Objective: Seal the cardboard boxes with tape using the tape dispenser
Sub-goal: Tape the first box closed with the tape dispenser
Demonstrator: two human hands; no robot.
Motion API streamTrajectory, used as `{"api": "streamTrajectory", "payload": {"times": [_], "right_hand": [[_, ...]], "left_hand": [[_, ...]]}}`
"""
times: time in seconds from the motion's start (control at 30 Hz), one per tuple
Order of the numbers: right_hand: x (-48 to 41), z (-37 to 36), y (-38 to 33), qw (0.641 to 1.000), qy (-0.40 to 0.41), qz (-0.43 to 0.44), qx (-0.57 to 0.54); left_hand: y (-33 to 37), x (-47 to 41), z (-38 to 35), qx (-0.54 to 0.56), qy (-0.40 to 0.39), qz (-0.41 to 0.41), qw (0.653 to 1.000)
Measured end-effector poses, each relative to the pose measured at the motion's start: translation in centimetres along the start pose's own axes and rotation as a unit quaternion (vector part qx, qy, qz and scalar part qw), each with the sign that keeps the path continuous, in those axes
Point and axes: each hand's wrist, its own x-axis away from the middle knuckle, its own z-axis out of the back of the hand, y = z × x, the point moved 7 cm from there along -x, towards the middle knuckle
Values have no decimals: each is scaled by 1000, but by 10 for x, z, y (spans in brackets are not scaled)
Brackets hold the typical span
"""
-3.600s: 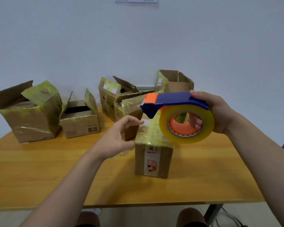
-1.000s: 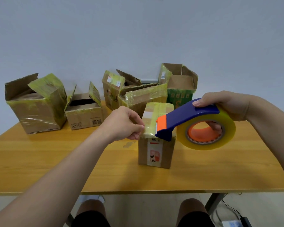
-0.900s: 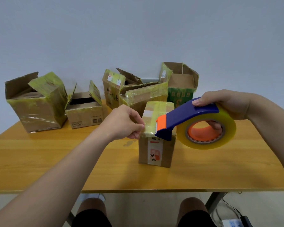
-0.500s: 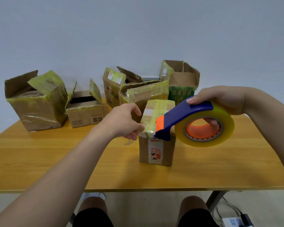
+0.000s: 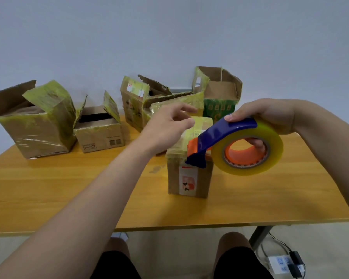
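A small closed cardboard box (image 5: 189,178) with yellowish tape on its top stands in the middle of the wooden table (image 5: 69,188). My right hand (image 5: 268,115) grips the blue and orange tape dispenser (image 5: 230,137) with its yellow tape roll, fingers through the core. The dispenser's blade end rests at the box's front top edge. My left hand (image 5: 169,127) hovers over the left part of the box top, its fingers loosely spread with nothing in them.
Several opened boxes with yellowed tape stand along the back: a large one (image 5: 32,121) at the left, a smaller one (image 5: 101,131), two leaning ones (image 5: 135,105) and a green-printed one (image 5: 220,97). A power strip (image 5: 284,264) lies on the floor.
My left hand let go of the box's left top edge and lifted, fingers spreading. The dispenser's blade end came down onto the box's front top edge.
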Motion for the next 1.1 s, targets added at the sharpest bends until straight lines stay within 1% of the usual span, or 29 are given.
{"api": "streamTrajectory", "payload": {"times": [0.03, 0.1, 0.17, 0.23, 0.33, 0.47, 0.57, 0.63, 0.77, 0.83, 0.9, 1.0, 1.03, 1.1], "right_hand": [[-1, 2, 2, 1000, 3, 0, 3], [-1, 6, 6, 1000, 5, 5, 6], [-2, 5, 8, 1000, -11, 11, 25], [-2, 5, 12, 999, -26, 13, 37], [-1, 6, 17, 999, -31, 15, 28], [2, 6, 22, 1000, -14, -4, 11], [9, 16, 32, 1000, 0, -15, 4], [16, 22, 33, 1000, 4, -18, 13], [26, 29, 36, 999, -7, -30, 33], [28, 34, 40, 999, 2, -36, 41], [29, 36, 41, 998, 16, -37, 37], [27, 37, 36, 999, 23, -33, 36], [26, 37, 35, 998, 21, -35, 40], [25, 36, 33, 998, 18, -41, 46]], "left_hand": [[5, -4, -17, 27, -29, -10, 999], [7, -6, -49, 42, -95, -16, 995], [-7, -5, -67, 65, -146, 31, 987], [-21, -7, -73, 91, -182, 79, 976], [-24, -9, -75, 102, -219, 79, 967], [-16, -7, -74, 82, -242, 38, 966], [-10, -7, -80, 26, -258, 15, 966], [-6, -8, -83, -3, -247, -6, 969], [-2, -11, -90, -28, -205, -26, 978], [-1, -12, -92, -74, -193, -30, 978], [2, -8, -92, -112, -223, -31, 968], [-3, -6, -82, -83, -301, -3, 950], [-5, -7, -79, -83, -314, 4, 946], [-8, -10, -80, -82, -311, -2, 947]]}}
